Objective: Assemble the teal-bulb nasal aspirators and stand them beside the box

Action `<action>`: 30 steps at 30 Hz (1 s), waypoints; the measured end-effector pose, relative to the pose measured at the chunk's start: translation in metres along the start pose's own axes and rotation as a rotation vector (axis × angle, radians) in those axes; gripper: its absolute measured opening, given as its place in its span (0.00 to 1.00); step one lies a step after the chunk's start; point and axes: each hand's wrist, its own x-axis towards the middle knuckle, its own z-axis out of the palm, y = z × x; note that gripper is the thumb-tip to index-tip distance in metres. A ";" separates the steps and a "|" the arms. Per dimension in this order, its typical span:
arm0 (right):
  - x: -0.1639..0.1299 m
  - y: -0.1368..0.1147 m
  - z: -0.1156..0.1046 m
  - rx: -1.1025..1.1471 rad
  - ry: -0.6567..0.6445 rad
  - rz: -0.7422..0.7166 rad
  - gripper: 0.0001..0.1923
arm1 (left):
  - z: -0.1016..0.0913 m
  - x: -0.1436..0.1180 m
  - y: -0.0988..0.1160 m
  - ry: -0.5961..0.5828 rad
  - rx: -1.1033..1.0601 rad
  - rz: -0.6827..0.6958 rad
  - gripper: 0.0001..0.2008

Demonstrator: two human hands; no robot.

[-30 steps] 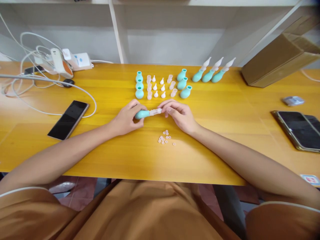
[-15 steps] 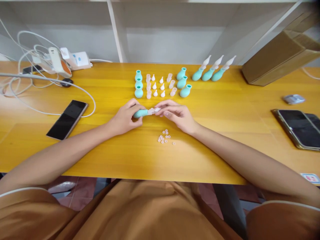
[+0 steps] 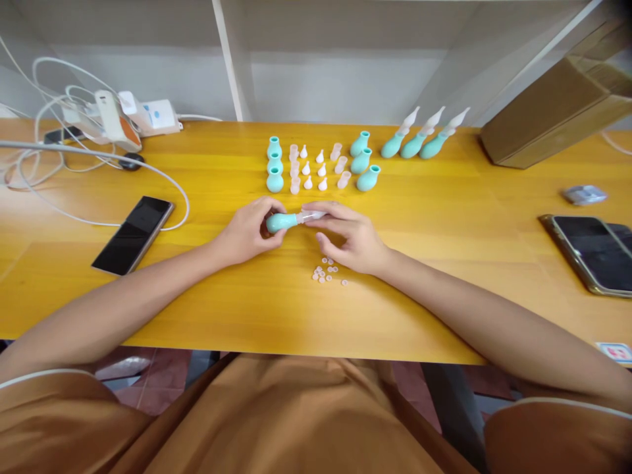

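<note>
My left hand [image 3: 249,230] grips a teal rubber bulb [image 3: 279,222] lying sideways just above the wooden table [image 3: 434,263]. My right hand [image 3: 350,238] pinches the clear plastic tip [image 3: 310,215] fitted into that bulb's neck. Several small pale rings [image 3: 326,271] lie scattered on the table just below my right hand. Beyond my hands stand rows of loose parts: teal bulbs [image 3: 274,166], clear tips and caps [image 3: 316,169], and more teal bulbs [image 3: 364,162]. Three assembled bulbs with tips [image 3: 422,135] lie at the back right.
A dark phone [image 3: 133,234] on a white cable lies at the left, with a power strip and chargers [image 3: 123,115] behind it. Another phone [image 3: 590,253] lies at the right. A cardboard box [image 3: 557,108] leans at the back right beside a small wrapped packet [image 3: 583,194].
My right hand has shifted its grip on the clear tip, turning so the fingers lie along it. The bulb tilted slightly. The left hand barely moved.
</note>
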 end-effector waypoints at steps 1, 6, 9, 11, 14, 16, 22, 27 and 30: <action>-0.001 0.000 0.000 -0.033 -0.010 -0.022 0.20 | 0.000 0.000 -0.001 -0.007 -0.052 -0.042 0.16; 0.000 0.003 -0.004 -0.098 -0.036 -0.103 0.26 | 0.001 0.002 -0.006 -0.110 -0.498 -0.230 0.23; -0.001 0.005 -0.007 -0.088 -0.055 -0.107 0.27 | 0.001 0.002 -0.005 -0.138 -0.621 -0.307 0.26; -0.001 0.005 -0.008 -0.082 -0.066 -0.112 0.27 | 0.000 0.002 -0.004 -0.157 -0.652 -0.345 0.28; -0.002 0.002 -0.008 -0.090 -0.073 -0.120 0.27 | -0.001 0.002 -0.001 -0.167 -0.670 -0.380 0.30; -0.003 0.000 -0.007 -0.087 -0.066 -0.124 0.26 | -0.001 0.001 -0.001 -0.161 -0.661 -0.390 0.31; -0.001 -0.008 -0.004 0.003 -0.045 -0.048 0.17 | 0.002 -0.002 -0.003 -0.145 -0.629 -0.354 0.30; -0.001 -0.011 -0.002 0.069 -0.016 0.060 0.15 | 0.004 -0.005 0.000 -0.105 -0.560 -0.318 0.29; -0.003 -0.013 0.000 0.101 0.006 0.099 0.15 | 0.006 -0.007 0.000 -0.071 -0.530 -0.315 0.28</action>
